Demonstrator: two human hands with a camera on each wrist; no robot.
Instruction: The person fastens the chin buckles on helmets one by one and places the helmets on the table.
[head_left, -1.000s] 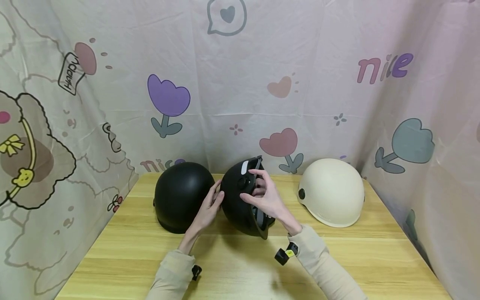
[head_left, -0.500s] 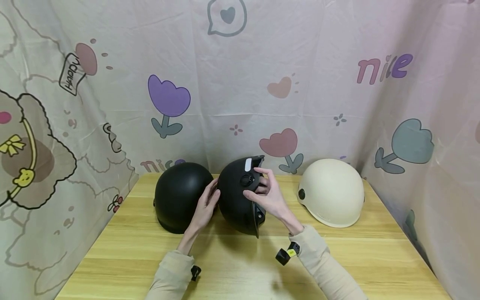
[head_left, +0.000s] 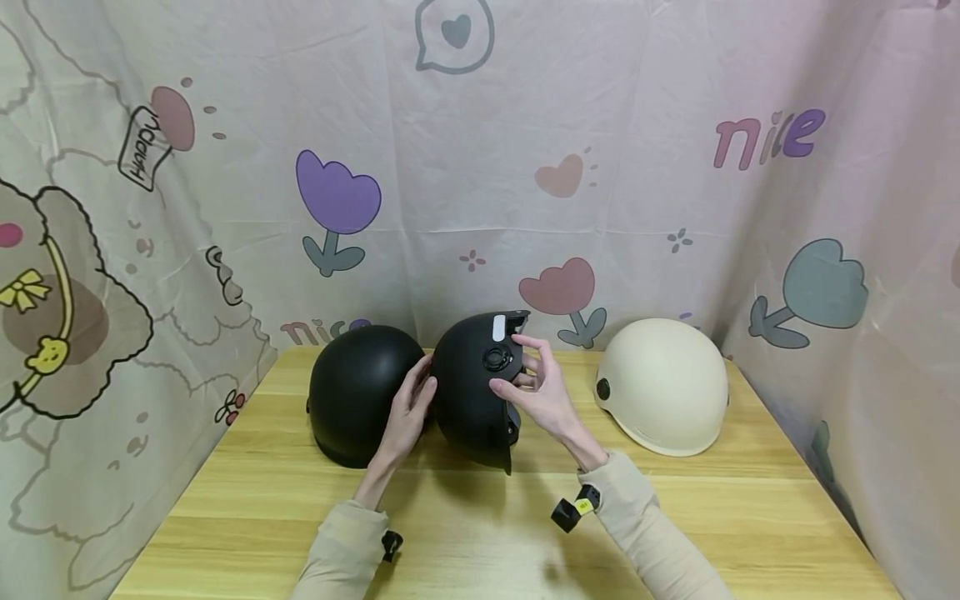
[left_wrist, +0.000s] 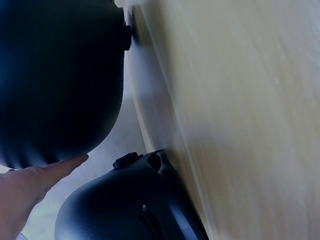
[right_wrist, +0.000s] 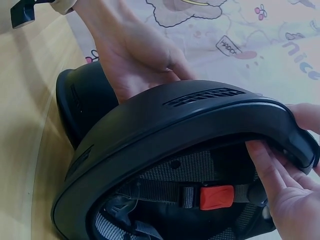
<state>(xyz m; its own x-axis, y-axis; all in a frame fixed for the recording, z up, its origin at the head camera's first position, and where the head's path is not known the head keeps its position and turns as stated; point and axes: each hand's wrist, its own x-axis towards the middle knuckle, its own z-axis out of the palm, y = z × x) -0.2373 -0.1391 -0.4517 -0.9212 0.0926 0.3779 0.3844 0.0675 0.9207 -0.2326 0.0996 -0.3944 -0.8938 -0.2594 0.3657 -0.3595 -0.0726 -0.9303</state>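
Note:
Between both hands, a matte black helmet (head_left: 468,400) is tipped on its side, its opening facing right. A white sticker and a round knob show on its upper side. My right hand (head_left: 546,396) grips its rim, thumb outside and fingers inside. In the right wrist view, a black chin strap with a red buckle (right_wrist: 216,197) crosses the padded inside. My left hand (head_left: 405,412) supports the crown with fairly straight fingers. Its thumb (left_wrist: 65,167) lies along the shell in the left wrist view. A second black helmet (head_left: 360,396) stands right beside the left hand.
A cream helmet (head_left: 666,387) stands at the right of the wooden table (head_left: 480,542). Behind the table hangs a printed cloth (head_left: 480,150), which also covers both sides. The second black helmet stands close against the left fingers.
The held helmet has turned and shifted slightly left, so its inside shows less and the side knob more. Both hands have kept their contact with it. The other helmets stay put.

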